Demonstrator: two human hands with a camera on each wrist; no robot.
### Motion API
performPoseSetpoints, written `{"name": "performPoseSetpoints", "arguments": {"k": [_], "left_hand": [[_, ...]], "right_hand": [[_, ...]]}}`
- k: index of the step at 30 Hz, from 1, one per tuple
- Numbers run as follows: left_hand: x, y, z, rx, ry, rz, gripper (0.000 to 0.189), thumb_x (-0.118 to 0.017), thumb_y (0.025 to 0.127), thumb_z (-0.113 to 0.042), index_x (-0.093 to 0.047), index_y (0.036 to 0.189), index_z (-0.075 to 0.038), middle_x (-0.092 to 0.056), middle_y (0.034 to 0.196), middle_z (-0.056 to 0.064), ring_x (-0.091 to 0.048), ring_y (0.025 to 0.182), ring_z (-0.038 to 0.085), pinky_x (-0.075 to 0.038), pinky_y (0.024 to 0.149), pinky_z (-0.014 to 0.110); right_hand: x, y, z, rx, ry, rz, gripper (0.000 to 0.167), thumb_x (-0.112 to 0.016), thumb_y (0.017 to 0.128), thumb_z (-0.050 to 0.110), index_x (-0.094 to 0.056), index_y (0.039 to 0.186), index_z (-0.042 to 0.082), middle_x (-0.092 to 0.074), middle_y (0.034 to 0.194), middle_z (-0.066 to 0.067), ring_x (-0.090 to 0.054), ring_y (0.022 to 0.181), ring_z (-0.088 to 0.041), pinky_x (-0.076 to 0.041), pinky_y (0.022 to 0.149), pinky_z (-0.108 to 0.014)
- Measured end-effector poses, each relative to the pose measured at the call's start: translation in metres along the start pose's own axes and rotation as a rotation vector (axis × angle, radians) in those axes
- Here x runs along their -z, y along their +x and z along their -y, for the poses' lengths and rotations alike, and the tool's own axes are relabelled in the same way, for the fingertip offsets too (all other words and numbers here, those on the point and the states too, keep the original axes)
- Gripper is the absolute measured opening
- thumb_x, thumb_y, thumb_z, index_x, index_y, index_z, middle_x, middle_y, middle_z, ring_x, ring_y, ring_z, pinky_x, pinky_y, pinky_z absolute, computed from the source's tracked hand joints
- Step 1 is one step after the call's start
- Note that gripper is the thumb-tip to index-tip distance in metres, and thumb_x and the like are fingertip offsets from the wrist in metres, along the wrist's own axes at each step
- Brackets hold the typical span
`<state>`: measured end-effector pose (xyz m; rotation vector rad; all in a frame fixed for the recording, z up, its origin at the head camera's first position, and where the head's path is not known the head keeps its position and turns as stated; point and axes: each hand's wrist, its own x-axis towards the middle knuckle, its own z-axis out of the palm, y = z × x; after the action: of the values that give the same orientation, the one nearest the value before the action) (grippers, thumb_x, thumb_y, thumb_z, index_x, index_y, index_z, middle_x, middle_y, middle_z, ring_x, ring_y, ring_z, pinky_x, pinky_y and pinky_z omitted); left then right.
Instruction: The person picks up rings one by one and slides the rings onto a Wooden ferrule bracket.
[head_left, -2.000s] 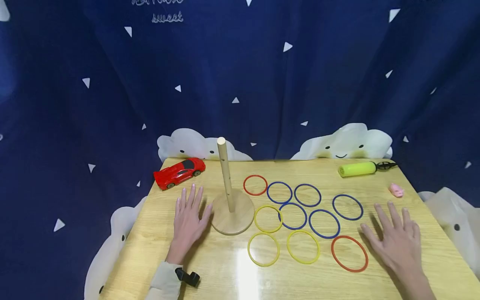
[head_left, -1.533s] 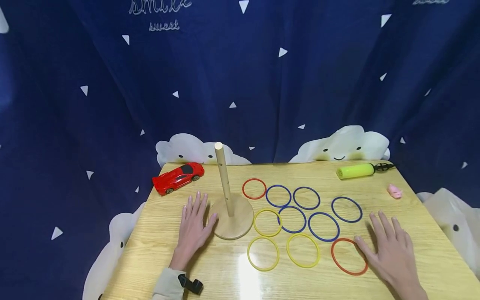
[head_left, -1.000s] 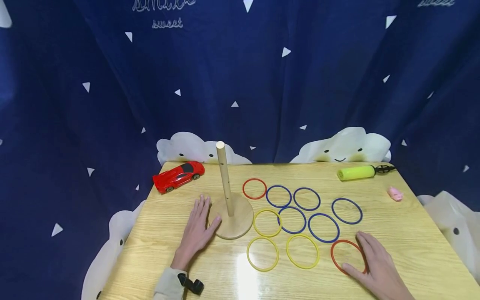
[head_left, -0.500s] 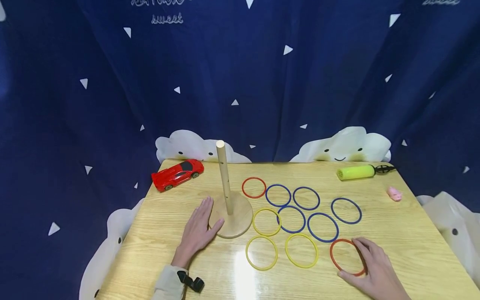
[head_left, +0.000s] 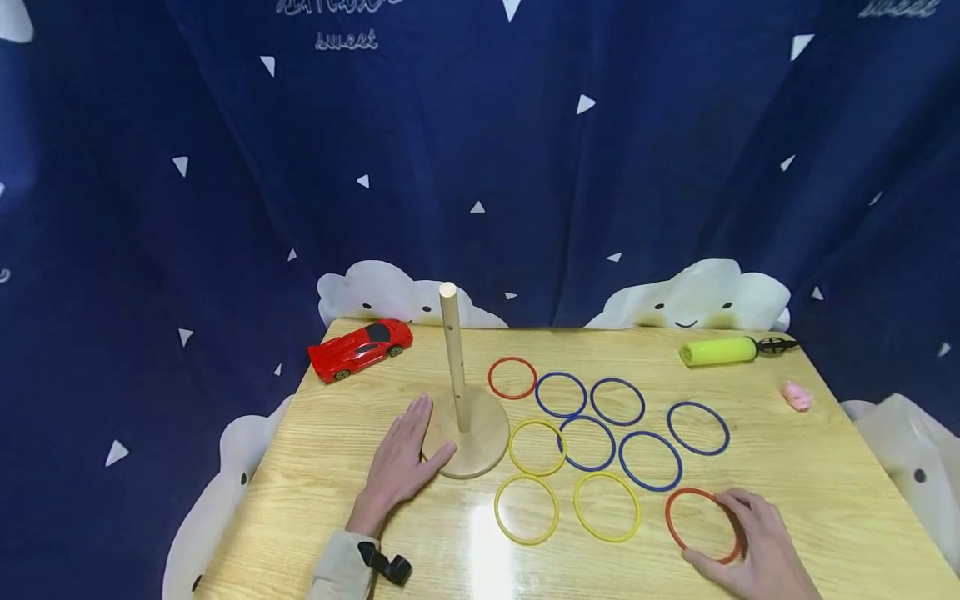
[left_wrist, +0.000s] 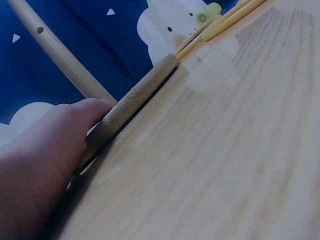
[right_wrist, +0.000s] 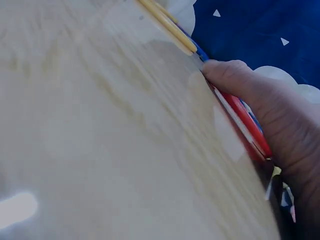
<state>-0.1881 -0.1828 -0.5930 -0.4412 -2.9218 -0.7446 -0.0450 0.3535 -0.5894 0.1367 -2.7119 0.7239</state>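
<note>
A wooden stand has a round base (head_left: 480,446) and an upright post (head_left: 454,358). My left hand (head_left: 397,467) lies at the base's left edge with fairly straight fingers, and its thumb (left_wrist: 90,111) rests over the base in the left wrist view. At the lower right, my right hand (head_left: 761,542) grips a red ring (head_left: 668,518) by its right side, fingertips at the far part and thumb at the near part. In the right wrist view the ring (right_wrist: 250,127) shows red under the thumb (right_wrist: 227,72); the other fingers are hidden there.
Several blue rings (head_left: 651,432) and three yellow rings (head_left: 496,504) lie mid-table, with another red ring (head_left: 490,377) behind. A red toy car (head_left: 360,348) stands back left. A yellow-green pump (head_left: 718,351) and a small pink object (head_left: 797,396) lie at the right.
My right hand has moved left and nearer, from beside the near red ring to gripping it. My left hand has moved right, its thumb now over the stand's base.
</note>
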Motion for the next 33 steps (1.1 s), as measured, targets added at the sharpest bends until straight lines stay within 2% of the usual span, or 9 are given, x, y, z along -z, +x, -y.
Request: {"name": "performPoseSetpoints", "arguments": {"k": [3, 8, 13, 18, 22, 25, 30, 33], "left_hand": [[0.0, 0.001, 0.0, -0.004, 0.003, 0.004, 0.096, -0.049, 0.098, -0.073, -0.023, 0.167, -0.012, -0.02, 0.174, 0.003, -0.015, 0.161, 0.021, -0.02, 0.129, 0.049], [0.0, 0.002, -0.001, -0.006, 0.002, -0.004, 0.096, -0.05, 0.098, -0.073, -0.023, 0.167, -0.012, -0.021, 0.174, 0.003, -0.016, 0.161, 0.022, -0.02, 0.129, 0.049], [0.0, 0.002, -0.002, -0.006, -0.002, -0.003, 0.096, -0.05, 0.098, -0.073, -0.023, 0.167, -0.013, -0.021, 0.174, 0.002, -0.016, 0.161, 0.021, -0.02, 0.129, 0.048], [0.001, 0.003, 0.0, -0.006, 0.009, -0.029, 0.096, -0.051, 0.097, -0.073, -0.026, 0.167, -0.012, -0.024, 0.173, 0.003, -0.018, 0.161, 0.022, -0.021, 0.129, 0.049], [0.0, 0.002, 0.001, -0.001, 0.014, -0.011, 0.097, -0.049, 0.097, -0.074, -0.023, 0.167, -0.012, -0.021, 0.174, 0.002, -0.016, 0.161, 0.021, -0.021, 0.129, 0.048], [-0.001, -0.001, 0.002, 0.008, 0.024, 0.006, 0.097, -0.048, 0.097, -0.075, -0.021, 0.168, -0.014, -0.019, 0.174, 0.001, -0.014, 0.161, 0.019, -0.02, 0.13, 0.047], [-0.003, -0.002, 0.002, -0.003, 0.022, -0.02, 0.097, -0.05, 0.097, -0.074, -0.024, 0.167, -0.012, -0.023, 0.173, 0.002, -0.017, 0.161, 0.02, -0.021, 0.129, 0.048], [-0.003, -0.002, 0.002, -0.012, 0.016, -0.033, 0.096, -0.051, 0.097, -0.073, -0.026, 0.167, -0.011, -0.024, 0.173, 0.003, -0.018, 0.161, 0.02, -0.021, 0.129, 0.048]], "right_hand": [[0.0, -0.004, -0.003, 0.005, 0.02, 0.0, 0.088, -0.102, 0.055, 0.045, -0.066, 0.123, 0.003, -0.056, 0.125, -0.013, -0.049, 0.111, -0.033, -0.029, 0.086, -0.028], [-0.004, -0.004, -0.006, 0.043, 0.068, -0.088, 0.085, -0.105, 0.045, 0.036, -0.068, 0.114, 0.002, -0.058, 0.117, -0.011, -0.046, 0.106, -0.031, -0.023, 0.091, -0.011], [-0.001, 0.002, 0.0, 0.046, 0.069, -0.099, 0.086, -0.106, 0.043, 0.037, -0.068, 0.112, 0.002, -0.059, 0.116, -0.012, -0.045, 0.107, -0.03, -0.022, 0.09, -0.004], [0.013, 0.023, 0.016, 0.083, 0.059, -0.034, 0.092, -0.105, 0.05, 0.04, -0.064, 0.121, -0.001, -0.058, 0.123, -0.02, -0.046, 0.114, -0.036, -0.012, 0.098, -0.001], [0.026, 0.039, 0.029, 0.114, 0.044, -0.027, 0.094, -0.105, 0.05, 0.039, -0.062, 0.125, 0.0, -0.056, 0.127, -0.019, -0.047, 0.116, -0.037, -0.009, 0.098, 0.0], [0.029, 0.049, 0.036, 0.181, 0.067, -0.064, 0.094, -0.106, 0.046, 0.034, -0.064, 0.123, 0.001, -0.059, 0.125, -0.018, -0.047, 0.114, -0.031, -0.013, 0.101, 0.001], [0.028, 0.074, 0.051, 0.31, 0.124, -0.122, 0.091, -0.104, 0.043, 0.025, -0.066, 0.121, -0.004, -0.063, 0.121, -0.017, -0.048, 0.115, -0.025, -0.022, 0.108, -0.004], [0.03, 0.092, 0.063, 0.341, 0.139, -0.118, 0.092, -0.104, 0.044, 0.023, -0.066, 0.124, -0.003, -0.064, 0.122, -0.015, -0.05, 0.117, -0.024, -0.023, 0.109, -0.005]]}}
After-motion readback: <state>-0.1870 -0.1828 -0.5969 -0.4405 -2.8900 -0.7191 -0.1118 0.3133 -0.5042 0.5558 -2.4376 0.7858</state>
